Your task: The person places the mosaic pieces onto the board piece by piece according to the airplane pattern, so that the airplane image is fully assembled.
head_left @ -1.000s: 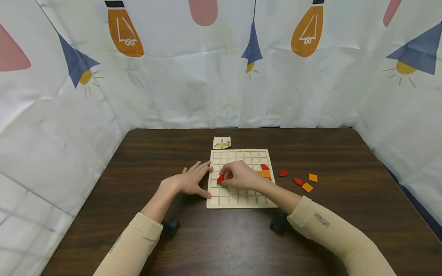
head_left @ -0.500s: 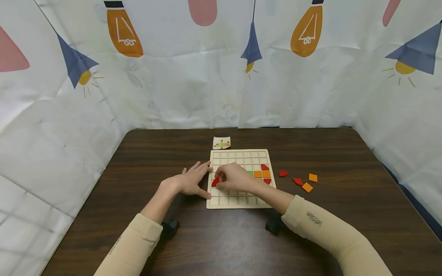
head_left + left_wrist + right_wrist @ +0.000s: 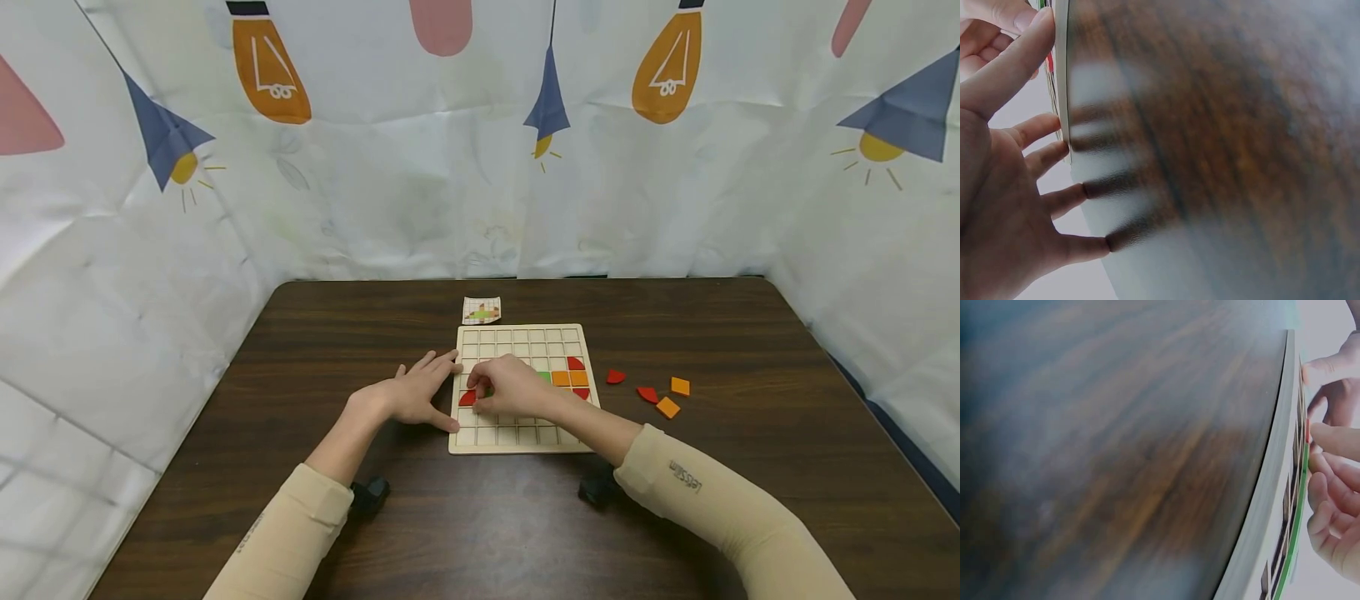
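Observation:
A pale wooden grid board (image 3: 517,446) lies on the table. My left hand (image 3: 412,392) rests at its left edge with fingers spread; in the left wrist view, the thumb and some fingertips touch the board's rim (image 3: 1064,81). My right hand (image 3: 513,387) reaches across the grid, thumb and curled fingers at a red quarter-circle tile (image 3: 467,398) lying in a cell near the left side. In the right wrist view the right thumb (image 3: 1329,437) touches this red tile (image 3: 1307,430), and a row of green tiles (image 3: 1297,519) runs beside it. The right hand hides much of the green.
Orange square tiles (image 3: 569,378) and red quarter-circle tiles (image 3: 575,363) sit at the board's right side. Loose red tiles (image 3: 616,377) and orange tiles (image 3: 679,386) lie on the table to the right. A small pattern card (image 3: 482,311) lies behind the board.
My right hand has moved left with the red quarter-circle tile, which now lies flat in a cell near the board's left side. The left hand has stayed in place.

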`<move>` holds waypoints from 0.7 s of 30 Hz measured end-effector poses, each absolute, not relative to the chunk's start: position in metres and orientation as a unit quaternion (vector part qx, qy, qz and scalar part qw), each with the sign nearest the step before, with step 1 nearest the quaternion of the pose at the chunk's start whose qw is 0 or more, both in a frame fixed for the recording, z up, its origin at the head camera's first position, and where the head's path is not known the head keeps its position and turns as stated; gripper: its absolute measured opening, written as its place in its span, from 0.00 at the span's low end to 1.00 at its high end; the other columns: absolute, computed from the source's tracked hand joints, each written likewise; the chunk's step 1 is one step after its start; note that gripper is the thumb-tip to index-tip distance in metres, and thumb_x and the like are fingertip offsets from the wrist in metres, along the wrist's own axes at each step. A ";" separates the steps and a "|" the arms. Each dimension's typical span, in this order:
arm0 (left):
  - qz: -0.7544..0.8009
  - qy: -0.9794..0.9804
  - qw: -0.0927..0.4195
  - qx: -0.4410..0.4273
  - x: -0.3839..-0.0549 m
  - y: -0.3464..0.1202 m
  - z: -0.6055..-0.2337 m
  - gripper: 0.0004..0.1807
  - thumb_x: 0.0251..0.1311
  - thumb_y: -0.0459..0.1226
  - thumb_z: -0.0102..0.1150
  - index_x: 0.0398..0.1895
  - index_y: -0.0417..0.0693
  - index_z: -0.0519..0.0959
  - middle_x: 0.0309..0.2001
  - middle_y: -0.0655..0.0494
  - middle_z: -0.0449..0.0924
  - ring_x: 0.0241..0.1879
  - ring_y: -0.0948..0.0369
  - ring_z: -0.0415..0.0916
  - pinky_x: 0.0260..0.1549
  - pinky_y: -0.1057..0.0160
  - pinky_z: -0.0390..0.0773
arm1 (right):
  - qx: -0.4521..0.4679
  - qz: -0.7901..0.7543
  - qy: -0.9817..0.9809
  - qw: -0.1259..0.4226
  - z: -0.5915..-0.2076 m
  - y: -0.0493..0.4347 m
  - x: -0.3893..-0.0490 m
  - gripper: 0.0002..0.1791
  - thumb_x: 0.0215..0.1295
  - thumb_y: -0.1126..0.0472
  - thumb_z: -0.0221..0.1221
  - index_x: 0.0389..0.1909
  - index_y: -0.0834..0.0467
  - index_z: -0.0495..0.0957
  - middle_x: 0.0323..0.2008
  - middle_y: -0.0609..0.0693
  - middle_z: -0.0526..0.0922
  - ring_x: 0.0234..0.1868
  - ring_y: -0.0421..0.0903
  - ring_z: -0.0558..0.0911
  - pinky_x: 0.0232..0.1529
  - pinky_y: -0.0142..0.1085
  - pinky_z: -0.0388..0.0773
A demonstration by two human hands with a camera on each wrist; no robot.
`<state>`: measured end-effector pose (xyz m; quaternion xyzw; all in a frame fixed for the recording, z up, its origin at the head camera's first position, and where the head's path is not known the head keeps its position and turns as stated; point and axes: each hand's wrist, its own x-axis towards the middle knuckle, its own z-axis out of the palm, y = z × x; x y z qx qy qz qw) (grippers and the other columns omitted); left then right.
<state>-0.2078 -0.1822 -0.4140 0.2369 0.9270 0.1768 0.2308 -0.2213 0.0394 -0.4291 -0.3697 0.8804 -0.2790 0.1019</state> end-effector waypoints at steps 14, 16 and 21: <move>0.172 0.928 0.234 0.233 -0.208 -0.182 -0.414 0.54 0.58 0.57 0.73 0.80 0.45 0.56 0.83 0.46 0.36 0.80 0.40 0.31 0.68 0.24 0.38 | -0.393 -0.281 0.871 0.092 -0.422 0.065 -0.217 0.12 0.60 0.63 0.73 0.43 0.59 0.86 0.26 0.38 0.80 0.25 0.36 0.75 0.33 0.32 0.76; 0.171 0.928 0.235 0.232 -0.208 -0.182 -0.414 0.54 0.58 0.57 0.73 0.80 0.46 0.56 0.83 0.47 0.36 0.80 0.41 0.31 0.68 0.25 0.38 | -0.397 -0.279 0.870 0.089 -0.422 0.069 -0.216 0.11 0.60 0.63 0.73 0.43 0.59 0.86 0.26 0.38 0.80 0.24 0.35 0.75 0.33 0.32 0.76; 0.171 0.929 0.234 0.231 -0.207 -0.183 -0.414 0.54 0.58 0.57 0.73 0.80 0.47 0.57 0.83 0.49 0.36 0.80 0.42 0.31 0.68 0.25 0.38 | -0.396 -0.277 0.871 0.083 -0.422 0.079 -0.214 0.09 0.60 0.64 0.73 0.40 0.58 0.85 0.26 0.38 0.79 0.26 0.36 0.75 0.35 0.33 0.76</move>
